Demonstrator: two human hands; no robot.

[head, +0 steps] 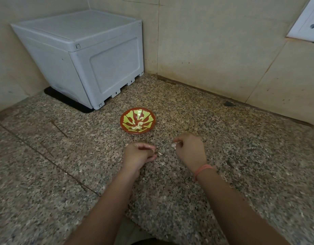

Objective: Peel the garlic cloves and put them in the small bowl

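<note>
On a speckled stone counter (64, 165) a small bowl (124, 125), red-brown with a yellow-green leaf pattern, stands upright a little beyond the two hands and roughly midway between them. Several peeled cloves (138, 126) lie in a loose heap in its bottom, toward the near side. The right hand (189, 149) is held just above the counter, near the bowl's right front, its fingers curled inward; thumb and forefinger pinch a small garlic piece (174, 145) that sticks out to the left of the fingertips. Whether this is a clove or only skin is too blurred to tell. An orange band (203, 169) circles the right wrist. The left hand (137, 154) sits near the right one but apart from it, fingers curled with the thumb lying along the forefinger. A pale sliver (160, 153) shows just off its fingertips, in the gap between the hands; I cannot tell whether the left hand grips it or whether it lies on the counter. Both forearms reach in from the bottom edge. In the far left corner a grey plastic box (82, 55) with a closed lid stands on a black mat (67, 101), well apart from the bowl. The tiled wall (214, 41) runs behind, with a white socket (309, 23) at the upper right and a dark speck (228, 103) at its foot.
</note>
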